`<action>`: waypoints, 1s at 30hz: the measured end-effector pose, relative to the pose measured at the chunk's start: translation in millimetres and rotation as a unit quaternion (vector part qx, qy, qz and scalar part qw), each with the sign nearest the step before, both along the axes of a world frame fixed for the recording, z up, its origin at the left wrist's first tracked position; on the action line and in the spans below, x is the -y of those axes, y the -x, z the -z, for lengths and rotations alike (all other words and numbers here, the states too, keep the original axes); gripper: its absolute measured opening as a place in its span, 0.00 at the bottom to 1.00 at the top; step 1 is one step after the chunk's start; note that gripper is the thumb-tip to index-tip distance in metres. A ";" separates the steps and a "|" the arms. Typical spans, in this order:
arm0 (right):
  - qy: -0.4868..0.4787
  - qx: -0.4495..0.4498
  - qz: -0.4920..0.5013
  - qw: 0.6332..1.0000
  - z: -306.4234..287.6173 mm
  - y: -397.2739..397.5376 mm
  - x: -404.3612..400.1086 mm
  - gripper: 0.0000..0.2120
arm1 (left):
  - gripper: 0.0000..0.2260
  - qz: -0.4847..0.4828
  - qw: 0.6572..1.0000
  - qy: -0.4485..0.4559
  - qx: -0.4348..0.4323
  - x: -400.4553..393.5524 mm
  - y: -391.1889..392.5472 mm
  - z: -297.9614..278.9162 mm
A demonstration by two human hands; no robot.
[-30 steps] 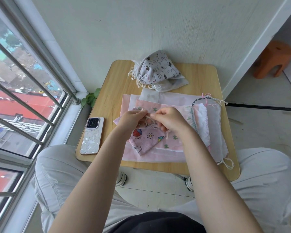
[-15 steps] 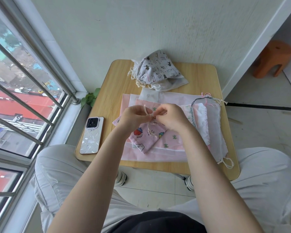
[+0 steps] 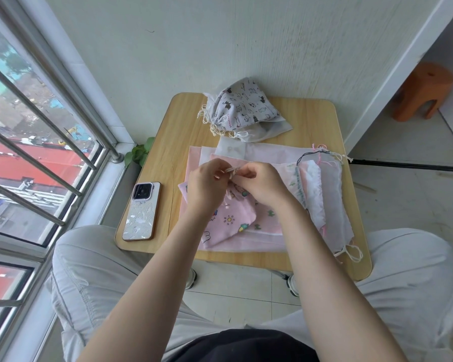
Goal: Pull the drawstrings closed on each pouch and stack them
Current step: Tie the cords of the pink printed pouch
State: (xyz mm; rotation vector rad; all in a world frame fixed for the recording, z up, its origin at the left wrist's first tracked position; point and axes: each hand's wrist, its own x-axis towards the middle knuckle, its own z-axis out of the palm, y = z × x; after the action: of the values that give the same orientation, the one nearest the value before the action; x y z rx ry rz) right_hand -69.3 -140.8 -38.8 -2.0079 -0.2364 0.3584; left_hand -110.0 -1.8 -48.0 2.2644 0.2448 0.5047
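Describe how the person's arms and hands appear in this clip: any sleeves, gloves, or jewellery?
Both forearms are bare up to the bottom edge of the frame; no sleeves show. The left hand and right hand wear no gloves, and no rings, watch or bracelet are visible. Light grey trousers cover the knees, with a dark top at the bottom edge.

Pale wall [image 3: 246,35], barred window [image 3: 24,152], tiled floor [image 3: 403,199], orange stool [image 3: 421,92].

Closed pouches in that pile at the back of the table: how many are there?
2 that I can tell: a grey animal-print pouch on top and a plain pale pouch beneath it, both by the wall. More could be hidden underneath.
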 end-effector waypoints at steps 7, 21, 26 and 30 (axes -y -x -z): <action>-0.064 -0.064 0.009 0.996 11.3 3.1 -5.8 0.10 | 0.03 0.003 0.999 0.027 0.026 2.9 2.6 7.7; -0.152 -0.097 0.065 0.981 10.4 4.4 -1.6 0.08 | 0.04 0.105 0.974 0.172 -0.101 -8.3 1.1 1.2; -0.120 -0.080 0.056 0.988 8.5 3.9 0.2 0.03 | 0.03 0.110 0.968 0.197 -0.109 -6.5 2.2 0.0; -0.092 -0.053 0.065 0.992 9.7 3.8 -0.1 0.02 | 0.04 0.083 0.974 0.180 -0.114 -4.7 3.0 -0.7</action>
State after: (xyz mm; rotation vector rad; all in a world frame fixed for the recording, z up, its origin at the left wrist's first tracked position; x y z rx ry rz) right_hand -73.1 -140.7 -48.5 -1.8059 -0.0700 0.3461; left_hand -113.0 2.9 -47.3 1.9621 0.2378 0.0992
